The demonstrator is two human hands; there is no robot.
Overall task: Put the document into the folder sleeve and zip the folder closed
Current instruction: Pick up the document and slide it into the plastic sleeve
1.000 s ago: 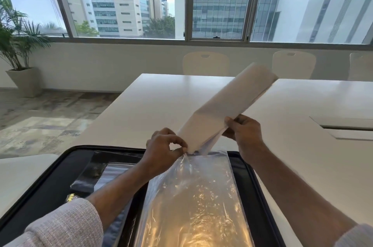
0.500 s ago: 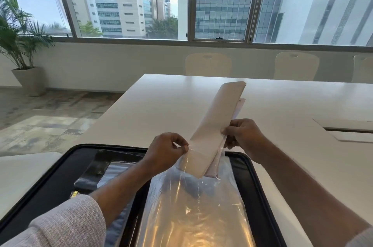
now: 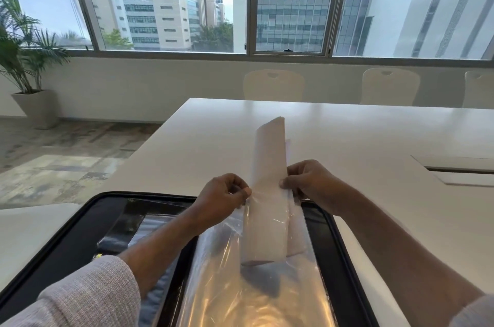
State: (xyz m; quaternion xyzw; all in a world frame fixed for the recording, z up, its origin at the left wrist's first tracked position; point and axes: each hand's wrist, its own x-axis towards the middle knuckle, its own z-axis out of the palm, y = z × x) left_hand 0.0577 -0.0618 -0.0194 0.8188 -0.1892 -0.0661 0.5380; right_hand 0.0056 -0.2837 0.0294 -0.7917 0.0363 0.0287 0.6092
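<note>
A black zip folder lies open on the white table, right in front of me. One clear plastic sleeve rises from its right half. The white document, curled lengthwise, stands nearly upright with its lower part inside the sleeve's mouth. My left hand pinches the sleeve's top edge at the left of the paper. My right hand grips the document's right edge just above the sleeve opening.
Pale chairs stand along the table's far side under the windows. A cable hatch is set into the tabletop at the right. A potted palm stands on the floor at the far left.
The document has swung from leaning right to nearly upright and slid deeper into the sleeve. My right hand has come down toward the sleeve's mouth; my left hand keeps its pinch.
</note>
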